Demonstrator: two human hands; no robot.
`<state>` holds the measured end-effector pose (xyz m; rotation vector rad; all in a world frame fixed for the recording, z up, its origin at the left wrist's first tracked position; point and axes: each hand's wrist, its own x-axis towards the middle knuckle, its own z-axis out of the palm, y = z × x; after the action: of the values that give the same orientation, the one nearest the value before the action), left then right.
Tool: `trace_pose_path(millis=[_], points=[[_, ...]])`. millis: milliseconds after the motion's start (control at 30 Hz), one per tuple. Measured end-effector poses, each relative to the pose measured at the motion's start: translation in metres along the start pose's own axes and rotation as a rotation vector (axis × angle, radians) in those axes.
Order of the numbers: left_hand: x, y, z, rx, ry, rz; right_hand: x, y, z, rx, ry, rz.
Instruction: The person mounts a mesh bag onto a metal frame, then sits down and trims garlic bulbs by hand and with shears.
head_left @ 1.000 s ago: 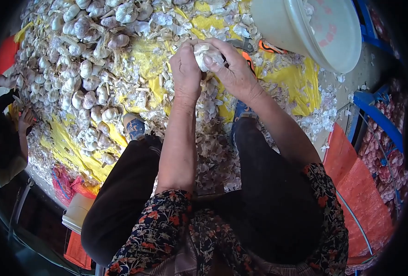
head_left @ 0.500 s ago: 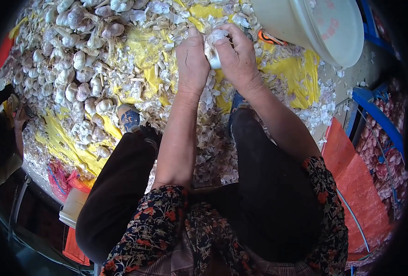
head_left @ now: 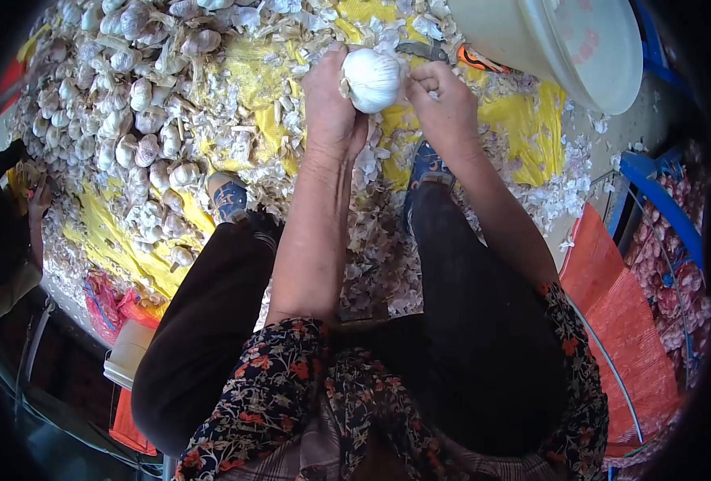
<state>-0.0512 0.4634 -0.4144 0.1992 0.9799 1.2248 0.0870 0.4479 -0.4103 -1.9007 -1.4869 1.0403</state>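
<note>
My left hand (head_left: pixel 329 104) holds a smooth white garlic bulb (head_left: pixel 372 81) from its left side and underneath. Just right of the bulb is my right hand (head_left: pixel 445 108), its fingers pinched together around a small pale bit at the fingertips, too small to name surely. Loose papery skins (head_left: pixel 371 264) lie on the yellow sheet (head_left: pixel 251 88) below both hands. A dark-handled tool (head_left: pixel 423 51) with an orange and black part (head_left: pixel 482 61) lies behind my right hand.
Many unpeeled bulbs (head_left: pixel 143 96) are heaped at the left. A large white bucket (head_left: pixel 531 48) tips at the upper right. Another person's hand (head_left: pixel 40 196) is at the far left. Red sacking (head_left: pixel 624 337) and a blue frame (head_left: pixel 664 204) stand at the right.
Both hands were on the bulb before; my right hand has come away to the right. The bulb now shows a clean white surface, with less loose skin on it.
</note>
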Motion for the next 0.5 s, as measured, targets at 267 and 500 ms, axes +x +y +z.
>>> trace_pose_path(millis=[267,500], points=[[-0.010,0.012,0.018,0.153,0.174,-0.059,0.008,-0.019,-0.009,0.093,-0.316,-0.479],[-0.013,0.002,0.025,-0.001,0.234,-0.142,-0.010,-0.021,0.000,0.519,-0.283,-0.184]])
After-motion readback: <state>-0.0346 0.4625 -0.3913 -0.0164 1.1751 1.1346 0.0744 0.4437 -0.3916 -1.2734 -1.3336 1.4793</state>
